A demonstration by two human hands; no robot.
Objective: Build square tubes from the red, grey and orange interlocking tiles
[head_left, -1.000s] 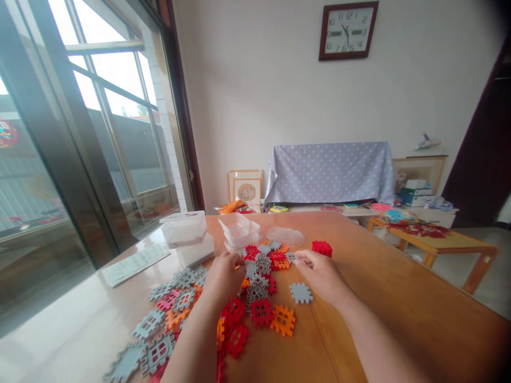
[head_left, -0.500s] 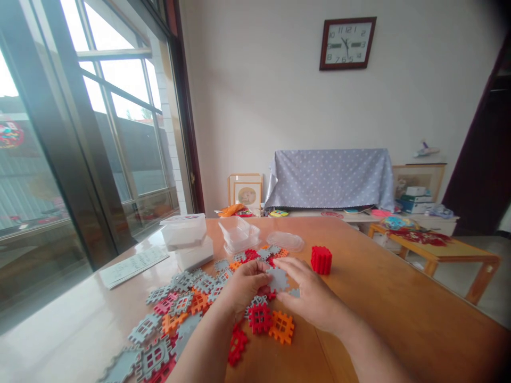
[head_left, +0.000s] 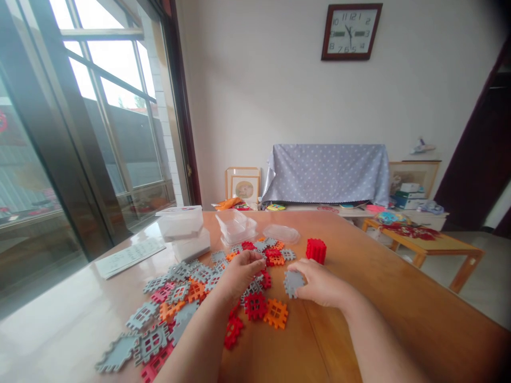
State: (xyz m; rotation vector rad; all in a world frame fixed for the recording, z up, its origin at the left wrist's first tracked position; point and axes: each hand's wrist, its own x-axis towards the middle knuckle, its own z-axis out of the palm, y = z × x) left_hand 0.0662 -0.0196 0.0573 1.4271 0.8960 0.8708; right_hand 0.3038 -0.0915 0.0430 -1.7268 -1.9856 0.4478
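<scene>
My right hand (head_left: 321,283) holds a flat grey interlocking tile (head_left: 294,283) with notched edges between thumb and fingers, just above the bare wood. My left hand (head_left: 244,272) is over the pile of tiles, thumb and fingers drawn together; whatever they may hold is hidden. Below it lie a red window tile (head_left: 255,306) and an orange window tile (head_left: 275,313). Another red tile (head_left: 233,331) lies closer, beside my left forearm. Behind my right hand stands a neat red stack of tiles (head_left: 316,250).
Grey, pink and orange tiles (head_left: 179,291) spread across the table's left side. Farther back are clear plastic containers (head_left: 237,229), a clear lid (head_left: 281,233), white boxes (head_left: 187,243) and a printed sheet (head_left: 131,257). A low yellow table (head_left: 447,244) stands beyond the right edge.
My hands have drawn apart. The grey tile that was between them has gone right with my right hand, and my left hand has come off it. The view has shifted slightly.
</scene>
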